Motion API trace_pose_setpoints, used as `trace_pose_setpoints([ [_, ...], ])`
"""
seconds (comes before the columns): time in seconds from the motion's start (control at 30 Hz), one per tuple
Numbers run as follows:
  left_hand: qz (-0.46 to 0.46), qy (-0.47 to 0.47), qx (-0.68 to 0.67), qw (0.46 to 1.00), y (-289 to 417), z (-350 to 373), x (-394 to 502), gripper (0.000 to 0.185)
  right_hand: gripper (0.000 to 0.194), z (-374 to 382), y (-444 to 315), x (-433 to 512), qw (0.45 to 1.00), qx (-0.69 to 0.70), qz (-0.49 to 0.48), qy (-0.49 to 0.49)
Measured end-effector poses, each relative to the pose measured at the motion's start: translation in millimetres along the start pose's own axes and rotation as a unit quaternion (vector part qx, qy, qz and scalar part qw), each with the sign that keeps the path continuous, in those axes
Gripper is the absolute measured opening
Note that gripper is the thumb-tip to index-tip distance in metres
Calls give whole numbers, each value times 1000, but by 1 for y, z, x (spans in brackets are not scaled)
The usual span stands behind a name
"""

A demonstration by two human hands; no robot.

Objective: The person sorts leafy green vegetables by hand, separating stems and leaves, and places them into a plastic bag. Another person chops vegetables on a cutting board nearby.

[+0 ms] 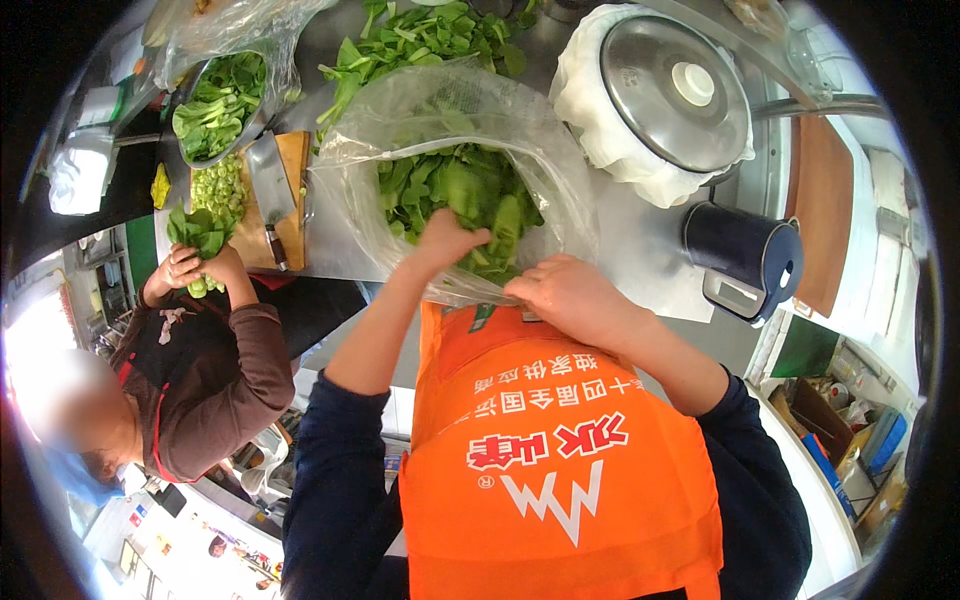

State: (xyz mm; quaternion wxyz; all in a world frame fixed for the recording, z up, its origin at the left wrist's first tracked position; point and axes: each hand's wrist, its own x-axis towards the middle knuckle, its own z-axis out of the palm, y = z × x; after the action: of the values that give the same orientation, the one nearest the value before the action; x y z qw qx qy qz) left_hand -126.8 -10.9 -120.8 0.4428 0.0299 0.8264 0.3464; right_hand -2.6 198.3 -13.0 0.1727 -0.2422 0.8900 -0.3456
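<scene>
My left hand [448, 244] reaches into a large clear plastic bag [345, 172] on the metal counter. Its fingers are partly hidden among leafy greens [420, 187], so their grip does not show. Some leaves just beyond the fingers are blurred. At the near right of the bag's mouth, my right hand [566, 296] is closed on the plastic rim. More loose leafy greens [442, 37] lie on the counter behind the bag.
A lidded pot [660, 90] ringed with white cloth and a dark blue jug [739, 255] stand right. Left are a cutting board [292, 247], a cleaver [270, 180], chopped stems [217, 187] and a bowl of greens [259, 120]. A co-worker's hands [199, 262] hold greens there.
</scene>
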Motion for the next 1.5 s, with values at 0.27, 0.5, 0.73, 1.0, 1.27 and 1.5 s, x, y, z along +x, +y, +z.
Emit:
trace_pose_setpoints([
  [0.27, 56, -45, -375, 924, 3, -68, -43, 58, 40, 24, 36, -7, 978, 134, 157, 2],
  [0.5, -44, -114, -423, 898, 3, -49, -30, 73, 81, 87, 80, 59, 705, 597, 347, 164],
  [0.73, 57, 131, -202, 969, -15, -46, -33, 68, 54, 72, 67, 46, 598, 672, 353, 256],
  [1.0, 145, 45, -128, 980, 38, -26, -138, 51, 58, 10, -2, -3, 523, 783, 243, 234],
  [1.27, 153, 111, -16, 982, 90, 24, -173, 43, 68, 3, -37, -2, 547, 769, 188, 271],
  [1.5, 196, 196, -156, 948, 78, 36, -186, 33, 55, 2, -41, -7, 452, 837, 148, 271],
])
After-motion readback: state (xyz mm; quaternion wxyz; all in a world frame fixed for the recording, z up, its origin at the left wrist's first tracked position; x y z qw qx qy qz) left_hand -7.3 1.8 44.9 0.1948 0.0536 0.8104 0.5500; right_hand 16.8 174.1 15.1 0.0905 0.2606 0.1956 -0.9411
